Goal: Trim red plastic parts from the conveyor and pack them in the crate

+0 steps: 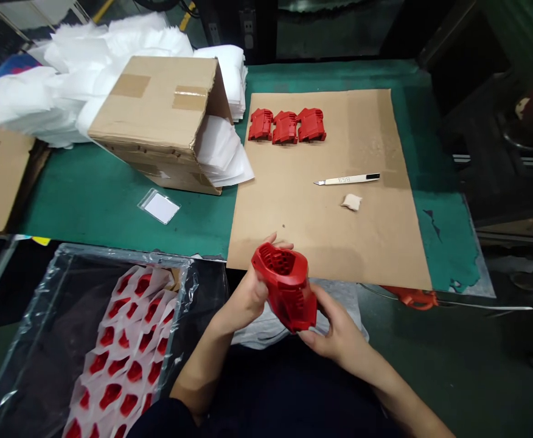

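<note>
Holding a red plastic part (287, 286) in both hands here, right over the near edge of the cardboard sheet (321, 201). Left hand (243, 295) and right hand (334, 325) both have their grip clamped on it. Three more red parts (287, 126) sit in a row on the cardboard, near a craft knife (346, 179) and a small beige scrap (351, 202). Off left, wrapped red parts (120, 359) fill a plastic-lined bin (29, 340).

Red housing (285, 286) cradled between both hands, left hand (243, 296) underneath, right hand (334, 328) at its lower edge; three housings (285, 126) in a row on cardboard sheet (321, 225), above craft knife (346, 179).
</note>
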A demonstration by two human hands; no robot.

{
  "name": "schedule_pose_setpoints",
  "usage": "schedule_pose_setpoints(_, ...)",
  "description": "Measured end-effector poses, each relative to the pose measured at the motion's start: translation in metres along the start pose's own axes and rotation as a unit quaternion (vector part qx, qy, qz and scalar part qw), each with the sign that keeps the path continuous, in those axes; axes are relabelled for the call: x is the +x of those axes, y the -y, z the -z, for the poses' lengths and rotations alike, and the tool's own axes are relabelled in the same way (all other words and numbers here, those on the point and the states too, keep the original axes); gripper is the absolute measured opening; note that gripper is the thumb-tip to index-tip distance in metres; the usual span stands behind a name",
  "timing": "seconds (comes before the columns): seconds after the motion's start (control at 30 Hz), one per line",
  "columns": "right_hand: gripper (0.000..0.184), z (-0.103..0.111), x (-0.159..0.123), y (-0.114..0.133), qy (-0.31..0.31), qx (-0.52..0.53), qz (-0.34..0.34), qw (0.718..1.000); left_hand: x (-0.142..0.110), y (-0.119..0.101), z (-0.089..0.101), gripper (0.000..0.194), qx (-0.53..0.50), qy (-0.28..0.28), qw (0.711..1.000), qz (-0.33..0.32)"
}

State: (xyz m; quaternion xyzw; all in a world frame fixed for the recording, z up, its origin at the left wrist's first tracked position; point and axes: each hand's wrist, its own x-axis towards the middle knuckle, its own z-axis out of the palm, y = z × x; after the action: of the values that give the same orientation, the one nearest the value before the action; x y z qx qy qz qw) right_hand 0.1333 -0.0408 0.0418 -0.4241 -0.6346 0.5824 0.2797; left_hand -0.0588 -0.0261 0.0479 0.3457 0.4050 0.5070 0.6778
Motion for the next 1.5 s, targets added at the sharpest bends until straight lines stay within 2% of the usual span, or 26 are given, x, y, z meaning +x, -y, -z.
schedule_pose_setpoints(0.07,0.055,-0.004,0.001,-0.007,-0.06,-0.062,0.023,0.996,-0.001,-0.005,-0.001,0.099,0.02,0.003,1.0,-0.021)
schedule_pose_setpoints(0.1,0.054,-0.007,0.001,-0.011,-0.089,-0.093,0.042,0.991,-0.001,-0.007,-0.003,0.097,0.023,0.001,0.999,-0.028)
schedule_pose_setpoints(0.23,0.053,-0.012,0.005,-0.019,-0.145,-0.167,0.124,0.967,0.002,-0.016,-0.012,0.07,0.042,0.031,0.996,-0.076)
schedule_pose_setpoints(0.4,0.055,-0.013,0.006,-0.019,-0.152,-0.182,0.141,0.961,0.006,-0.017,-0.013,0.058,0.067,0.056,0.989,-0.117)
schedule_pose_setpoints(0.73,0.054,-0.018,0.003,-0.025,-0.153,-0.173,0.135,0.963,0.01,-0.012,-0.015,0.057,0.097,0.052,0.983,-0.144)
schedule_pose_setpoints(0.83,0.056,-0.017,0.003,-0.025,-0.147,-0.164,0.134,0.966,0.01,-0.008,-0.012,0.065,0.097,0.045,0.985,-0.137)
schedule_pose_setpoints(1.0,0.06,-0.017,0.0,-0.028,-0.143,-0.152,0.119,0.971,0.007,-0.004,-0.011,0.086,0.146,0.006,0.986,-0.078)
schedule_pose_setpoints(1.13,0.061,-0.017,0.0,-0.032,-0.152,-0.158,0.112,0.969,0.01,0.002,-0.012,0.087,0.148,-0.032,0.988,-0.043)
schedule_pose_setpoints(1.2,0.058,-0.013,0.006,-0.034,-0.16,-0.172,0.114,0.965,0.015,0.008,-0.006,0.087,0.143,-0.048,0.988,-0.034)
schedule_pose_setpoints(1.3,0.05,-0.001,0.02,-0.041,-0.202,-0.245,0.155,0.936,0.027,0.012,0.013,0.066,0.136,-0.086,0.986,-0.045)
schedule_pose_setpoints(1.37,0.049,0.01,0.031,-0.047,-0.242,-0.339,0.201,0.887,0.037,0.006,0.026,0.049,0.158,-0.13,0.976,-0.073)
schedule_pose_setpoints(1.43,0.048,0.018,0.041,-0.051,-0.264,-0.432,0.223,0.833,0.051,-0.003,0.032,0.043,0.24,-0.154,0.95,-0.124)
schedule_pose_setpoints(1.5,0.047,0.022,0.05,-0.053,-0.264,-0.495,0.214,0.799,0.068,-0.01,0.027,0.037,0.375,-0.135,0.898,-0.188)
